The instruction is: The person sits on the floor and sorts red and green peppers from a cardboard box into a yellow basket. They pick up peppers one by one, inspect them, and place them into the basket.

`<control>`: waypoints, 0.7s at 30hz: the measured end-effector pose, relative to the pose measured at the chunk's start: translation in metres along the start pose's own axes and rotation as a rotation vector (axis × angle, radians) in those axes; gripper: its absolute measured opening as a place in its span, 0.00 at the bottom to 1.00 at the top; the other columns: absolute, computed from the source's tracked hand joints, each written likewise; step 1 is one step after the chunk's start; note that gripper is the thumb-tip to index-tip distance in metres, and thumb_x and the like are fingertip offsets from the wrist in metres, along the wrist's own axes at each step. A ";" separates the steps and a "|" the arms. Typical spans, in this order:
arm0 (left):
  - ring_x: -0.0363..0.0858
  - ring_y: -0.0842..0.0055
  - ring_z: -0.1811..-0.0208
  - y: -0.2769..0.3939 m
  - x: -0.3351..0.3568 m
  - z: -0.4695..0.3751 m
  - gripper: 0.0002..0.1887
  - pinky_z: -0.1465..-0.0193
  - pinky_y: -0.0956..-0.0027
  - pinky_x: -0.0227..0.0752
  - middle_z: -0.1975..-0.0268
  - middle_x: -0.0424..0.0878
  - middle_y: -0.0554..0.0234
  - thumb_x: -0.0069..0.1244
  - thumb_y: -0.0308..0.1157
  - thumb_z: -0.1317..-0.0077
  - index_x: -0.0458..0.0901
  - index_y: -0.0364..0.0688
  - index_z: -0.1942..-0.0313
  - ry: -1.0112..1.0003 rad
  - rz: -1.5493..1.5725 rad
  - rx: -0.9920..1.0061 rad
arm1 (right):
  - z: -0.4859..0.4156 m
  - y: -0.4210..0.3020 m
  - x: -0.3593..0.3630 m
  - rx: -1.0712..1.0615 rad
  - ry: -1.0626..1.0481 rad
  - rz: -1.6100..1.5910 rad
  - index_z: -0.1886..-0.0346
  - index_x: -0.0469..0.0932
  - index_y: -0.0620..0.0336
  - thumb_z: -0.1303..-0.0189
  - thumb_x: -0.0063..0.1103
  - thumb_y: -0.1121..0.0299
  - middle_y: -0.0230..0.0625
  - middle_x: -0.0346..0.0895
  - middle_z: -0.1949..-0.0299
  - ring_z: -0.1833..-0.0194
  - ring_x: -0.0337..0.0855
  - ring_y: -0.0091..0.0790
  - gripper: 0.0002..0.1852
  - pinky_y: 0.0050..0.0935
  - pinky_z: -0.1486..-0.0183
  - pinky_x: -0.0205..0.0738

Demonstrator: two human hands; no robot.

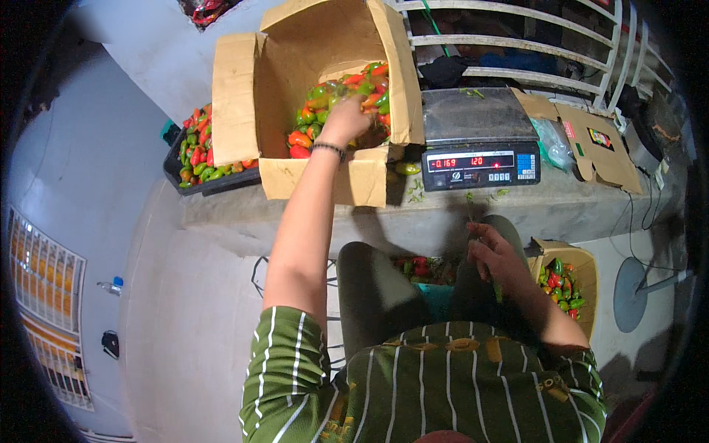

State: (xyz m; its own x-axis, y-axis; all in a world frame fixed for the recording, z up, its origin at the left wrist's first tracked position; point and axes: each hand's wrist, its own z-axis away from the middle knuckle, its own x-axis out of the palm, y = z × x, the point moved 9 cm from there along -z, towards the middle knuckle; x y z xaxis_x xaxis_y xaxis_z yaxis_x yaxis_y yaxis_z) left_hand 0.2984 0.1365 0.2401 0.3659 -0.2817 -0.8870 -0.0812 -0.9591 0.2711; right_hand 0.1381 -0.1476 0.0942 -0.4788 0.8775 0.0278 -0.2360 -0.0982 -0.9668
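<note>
My left hand (348, 120) reaches into an open cardboard box (324, 180), over a heap of red, orange and green peppers (316, 102). Its fingertips are blurred and partly hidden among the peppers, so a grip on one cannot be made out. My right hand (496, 256) hovers by my right knee in shadow, its fingers bent. Something thin may be at its fingertips, but it is too dim to tell. Between my legs stands a teal container (435, 296) with red peppers and dark scraps inside.
A digital scale (481, 160) with a lit display sits right of the box on a concrete ledge (221, 219). More peppers fill a black crate (221, 185) at left and a carton (590, 282) at right. Flattened cardboard (598, 141), loose cables (634, 221) and a round stand base (630, 293) lie farther right.
</note>
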 end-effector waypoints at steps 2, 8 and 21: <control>0.76 0.58 0.52 -0.024 0.038 -0.022 0.23 0.49 0.62 0.69 0.54 0.77 0.41 0.49 0.34 0.49 0.74 0.35 0.51 -0.329 -0.152 -0.059 | -0.001 0.001 0.003 -0.001 -0.022 -0.034 0.42 0.61 0.61 0.38 0.47 0.68 0.31 0.69 0.73 0.83 0.63 0.18 0.21 0.17 0.83 0.57; 0.75 0.64 0.47 -0.060 0.115 -0.016 0.26 0.47 0.64 0.70 0.49 0.76 0.49 0.54 0.35 0.53 0.75 0.37 0.51 -0.641 -0.388 -0.188 | 0.001 0.012 -0.003 0.031 -0.032 -0.043 0.42 0.60 0.60 0.38 0.47 0.67 0.30 0.69 0.73 0.83 0.63 0.18 0.22 0.17 0.83 0.57; 0.80 0.63 0.56 -0.073 0.121 -0.023 0.21 0.55 0.65 0.72 0.58 0.81 0.46 0.50 0.40 0.52 0.81 0.34 0.61 -0.638 -0.223 -0.138 | 0.012 0.002 0.006 0.001 -0.074 -0.058 0.42 0.62 0.57 0.37 0.47 0.68 0.30 0.69 0.71 0.82 0.63 0.18 0.20 0.18 0.81 0.59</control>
State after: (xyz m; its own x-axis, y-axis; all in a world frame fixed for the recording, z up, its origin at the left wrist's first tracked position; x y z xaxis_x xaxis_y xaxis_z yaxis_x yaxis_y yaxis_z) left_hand 0.3696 0.1733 0.1215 -0.2606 -0.0794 -0.9622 0.0666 -0.9957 0.0642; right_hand 0.1247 -0.1475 0.0951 -0.5258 0.8444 0.1021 -0.2659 -0.0492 -0.9627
